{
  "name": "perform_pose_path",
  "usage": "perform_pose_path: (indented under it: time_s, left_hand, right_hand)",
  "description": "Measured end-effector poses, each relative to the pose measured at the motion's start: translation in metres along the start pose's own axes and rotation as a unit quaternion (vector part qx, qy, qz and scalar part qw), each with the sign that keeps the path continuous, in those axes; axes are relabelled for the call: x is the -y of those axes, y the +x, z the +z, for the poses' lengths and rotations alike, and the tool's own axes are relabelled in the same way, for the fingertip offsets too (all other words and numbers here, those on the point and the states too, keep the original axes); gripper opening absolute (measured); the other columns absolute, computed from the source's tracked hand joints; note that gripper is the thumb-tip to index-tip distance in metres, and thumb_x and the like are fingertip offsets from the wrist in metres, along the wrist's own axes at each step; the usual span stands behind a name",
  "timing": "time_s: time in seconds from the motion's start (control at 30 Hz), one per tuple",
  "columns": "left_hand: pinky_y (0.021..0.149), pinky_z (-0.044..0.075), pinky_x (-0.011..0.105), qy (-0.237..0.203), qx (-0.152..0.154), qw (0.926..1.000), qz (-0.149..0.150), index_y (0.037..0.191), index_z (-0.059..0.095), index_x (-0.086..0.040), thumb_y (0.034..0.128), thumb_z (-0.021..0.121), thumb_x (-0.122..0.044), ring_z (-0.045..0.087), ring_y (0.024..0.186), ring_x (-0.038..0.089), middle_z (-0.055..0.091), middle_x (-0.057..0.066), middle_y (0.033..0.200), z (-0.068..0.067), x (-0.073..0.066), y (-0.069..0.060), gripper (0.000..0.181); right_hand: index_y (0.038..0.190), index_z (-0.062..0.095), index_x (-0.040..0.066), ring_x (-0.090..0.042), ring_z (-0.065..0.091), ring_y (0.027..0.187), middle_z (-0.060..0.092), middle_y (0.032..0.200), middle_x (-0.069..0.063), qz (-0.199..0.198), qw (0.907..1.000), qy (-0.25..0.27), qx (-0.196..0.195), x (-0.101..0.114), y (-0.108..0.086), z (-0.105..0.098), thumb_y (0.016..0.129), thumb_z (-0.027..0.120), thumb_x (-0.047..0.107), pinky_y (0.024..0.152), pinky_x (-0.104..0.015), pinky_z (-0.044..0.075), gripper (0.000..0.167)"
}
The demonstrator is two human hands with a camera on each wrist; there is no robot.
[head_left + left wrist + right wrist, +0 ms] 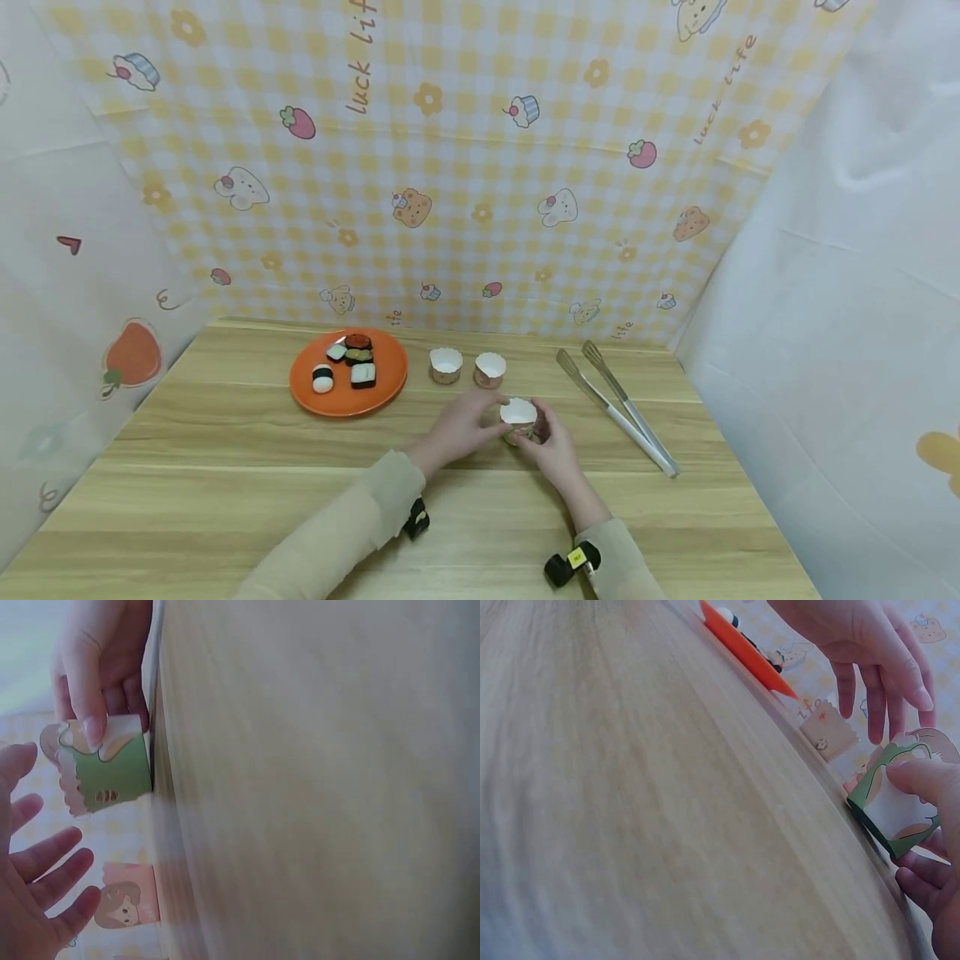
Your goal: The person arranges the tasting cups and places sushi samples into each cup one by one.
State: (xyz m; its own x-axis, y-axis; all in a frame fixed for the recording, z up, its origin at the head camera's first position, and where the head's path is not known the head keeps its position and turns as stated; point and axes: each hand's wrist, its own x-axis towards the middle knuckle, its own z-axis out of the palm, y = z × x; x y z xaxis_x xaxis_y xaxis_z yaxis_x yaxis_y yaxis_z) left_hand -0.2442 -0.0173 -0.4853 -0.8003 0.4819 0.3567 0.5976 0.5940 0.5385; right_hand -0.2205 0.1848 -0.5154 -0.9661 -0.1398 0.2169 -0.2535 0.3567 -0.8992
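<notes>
Fingers [921,891] of the right hand [553,450] are closed on a green, cartoon-printed round paper cup [112,769], held upright just right of the left hand [465,423], whose fingers are spread, empty.

A bare right hand [103,656] pinches a green paper cup with a cream, scalloped rim and printed figures [124,771], its thumb pressed on the outside wall. The left hand [28,900] spreads its fingers near that rim, a gap between them. Beyond sit a pink paper cup printed with a brown-haired face [135,896], yellow-and-white checked cloth [124,838] and a pale, wood-grained tabletop [300,787].
</notes>
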Motion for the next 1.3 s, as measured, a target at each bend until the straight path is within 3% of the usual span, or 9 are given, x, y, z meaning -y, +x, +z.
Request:
perform_pose_path:
  time_s: [0.23, 0.53, 0.77, 0.9, 1.1, 1.3]
  left_hand:
    - [0.098, 0.046, 0.037, 0.000, 0.001, 1.0000, -0.004, 0.120, 0.064, -0.012, 0.0877, 0.070, -0.034, 0.056, 0.115, 0.020, 0.062, 0.001, 0.124, 0.003, -0.006, 0.000, 0.039]
    - [0.093, 0.049, 0.037, 0.002, -0.008, 0.9999, 0.011, 0.108, 0.069, -0.013, 0.0869, 0.072, -0.029, 0.059, 0.108, 0.020, 0.066, 0.002, 0.114, 0.004, -0.011, -0.001, 0.026]
    - [0.093, 0.048, 0.038, 0.010, -0.002, 0.9999, 0.008, 0.104, 0.070, -0.014, 0.0878, 0.071, -0.030, 0.058, 0.109, 0.021, 0.065, 0.002, 0.114, 0.006, -0.010, 0.000, 0.023]
    - [0.093, 0.048, 0.040, 0.008, 0.001, 1.0000, 0.005, 0.103, 0.070, -0.015, 0.0886, 0.070, -0.029, 0.057, 0.111, 0.022, 0.064, 0.004, 0.117, 0.005, -0.010, 0.000, 0.021]
    - [0.097, 0.046, 0.044, -0.002, 0.014, 0.9999, 0.004, 0.100, 0.071, -0.016, 0.0896, 0.069, -0.028, 0.055, 0.115, 0.027, 0.062, 0.008, 0.123, 0.001, -0.012, 0.000, 0.016]
    - [0.098, 0.045, 0.046, -0.007, 0.017, 0.9998, 0.013, 0.090, 0.072, -0.016, 0.0894, 0.069, -0.026, 0.055, 0.116, 0.031, 0.061, 0.013, 0.124, -0.001, -0.012, 0.000, 0.010]
  right_hand:
    - [0.138, 0.036, -0.011, -0.038, 0.054, 0.109, 0.056, 0.122, -0.024, -0.001, 0.9999, 0.001, 0.013, 0.024, -0.006, -0.004, 0.081, 0.075, 0.003, 0.096, -0.055, 0.043, 0.071]
    - [0.139, 0.041, -0.002, -0.029, 0.056, 0.109, 0.059, 0.120, -0.016, -0.010, 0.9999, -0.006, -0.009, -0.012, 0.001, 0.001, 0.080, 0.079, 0.010, 0.095, -0.048, 0.046, 0.071]
    - [0.138, 0.041, -0.007, -0.037, 0.055, 0.108, 0.059, 0.117, -0.023, -0.013, 0.9998, 0.010, -0.007, 0.006, -0.002, 0.000, 0.080, 0.077, 0.002, 0.096, -0.054, 0.044, 0.069]
    - [0.139, 0.041, -0.002, -0.034, 0.055, 0.112, 0.059, 0.122, -0.021, -0.024, 0.9997, 0.004, -0.009, -0.013, 0.002, 0.001, 0.079, 0.079, 0.007, 0.097, -0.051, 0.045, 0.072]
    - [0.140, 0.041, -0.002, -0.034, 0.055, 0.114, 0.058, 0.125, -0.021, -0.025, 0.9997, 0.003, -0.007, -0.014, 0.002, 0.002, 0.078, 0.079, 0.006, 0.098, -0.051, 0.044, 0.073]
    - [0.137, 0.039, -0.010, -0.040, 0.054, 0.112, 0.057, 0.122, -0.028, -0.033, 0.9994, 0.009, 0.001, 0.008, -0.003, 0.000, 0.078, 0.077, -0.001, 0.097, -0.055, 0.043, 0.071]
